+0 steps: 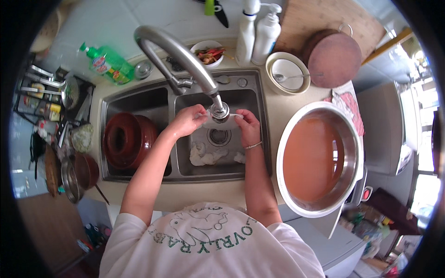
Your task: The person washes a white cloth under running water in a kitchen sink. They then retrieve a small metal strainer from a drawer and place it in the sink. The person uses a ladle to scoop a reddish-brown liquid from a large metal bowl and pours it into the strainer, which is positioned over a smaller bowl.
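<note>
Both hands hold a thin white wet cloth (212,125) stretched between them under the spout of a metal faucet (194,52). My left hand (187,120) pinches its left end, and my right hand (248,127), with a bracelet at the wrist, grips the right end. The spray head hides the middle of the cloth. Below lies the right basin of a steel double sink (184,168), with a round drain (219,136). Crumpled white wet pieces (205,156) rest on the basin floor, and a smaller one (240,157) lies by my right forearm.
Brown ring-shaped and round vessels (146,130) fill the left basin. On the right counter stands a large metal pot (283,128) of orange-brown liquid. Behind it are stacked bowls (271,83) and a round wooden block (333,60). A green soap bottle (111,66) and white pump bottles (266,38) line the back.
</note>
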`<state>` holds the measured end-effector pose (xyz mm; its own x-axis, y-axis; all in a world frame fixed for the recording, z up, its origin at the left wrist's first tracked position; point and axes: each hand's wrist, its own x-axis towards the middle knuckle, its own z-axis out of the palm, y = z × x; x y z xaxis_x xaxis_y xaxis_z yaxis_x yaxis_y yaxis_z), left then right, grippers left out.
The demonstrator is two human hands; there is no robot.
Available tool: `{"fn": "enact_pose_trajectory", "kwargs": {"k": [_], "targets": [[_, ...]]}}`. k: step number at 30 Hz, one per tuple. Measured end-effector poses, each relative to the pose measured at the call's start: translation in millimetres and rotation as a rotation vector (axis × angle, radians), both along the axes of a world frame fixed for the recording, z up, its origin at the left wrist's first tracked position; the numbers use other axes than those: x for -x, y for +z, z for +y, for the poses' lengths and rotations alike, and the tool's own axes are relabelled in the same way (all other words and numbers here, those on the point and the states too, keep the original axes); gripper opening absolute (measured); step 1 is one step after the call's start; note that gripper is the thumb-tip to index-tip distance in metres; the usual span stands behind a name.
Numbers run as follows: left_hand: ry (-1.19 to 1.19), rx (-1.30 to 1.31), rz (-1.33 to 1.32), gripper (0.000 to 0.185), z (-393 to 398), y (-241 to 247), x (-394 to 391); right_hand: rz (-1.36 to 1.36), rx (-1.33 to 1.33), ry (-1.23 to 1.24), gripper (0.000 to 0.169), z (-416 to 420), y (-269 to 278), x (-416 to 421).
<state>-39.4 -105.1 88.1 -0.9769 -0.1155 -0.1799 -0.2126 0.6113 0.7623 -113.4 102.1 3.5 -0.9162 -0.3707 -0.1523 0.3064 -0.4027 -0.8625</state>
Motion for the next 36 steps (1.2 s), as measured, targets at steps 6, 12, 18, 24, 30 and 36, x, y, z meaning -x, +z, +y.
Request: {"fn": "enact_pose_trajectory", "kwargs": {"k": [6,12,18,24,30,36], "targets": [[0.053,-0.082,0.222,0.014,13.1,-19.4,14.7,0.179,0.014,0.068,0.014,-11.6,42.2,-37.2],[0.492,-0.981,0.024,0.021,27.1,-58.3,20.9,0.692,-0.431,-0.036,0.02,-40.9,50.4,-92.6],[0.458,-1.289,-0.001,0.035,0.8,-93.9,9.8,0.687,-0.458,-0.131,0.017,-44.3,49.4,-104.8],[0.341,-1.461,-0.15,0.041,38.3,-39.1,15.4,-0.305,-0.283,-0.112,0.01,-44.9,18.8,-87.0],[0.135,-1.262,-0.197,0.047,40.2,-29.3,17.2,-0.038,-0.295,-0.319,0.02,-36.9,-23.7,-45.6],[0.167,-1.221,-0.186,0.035,19.4,-37.1,6.3,0.12,-0.179,-0.418,0.025,-36.6,-15.2,-34.9]]}}
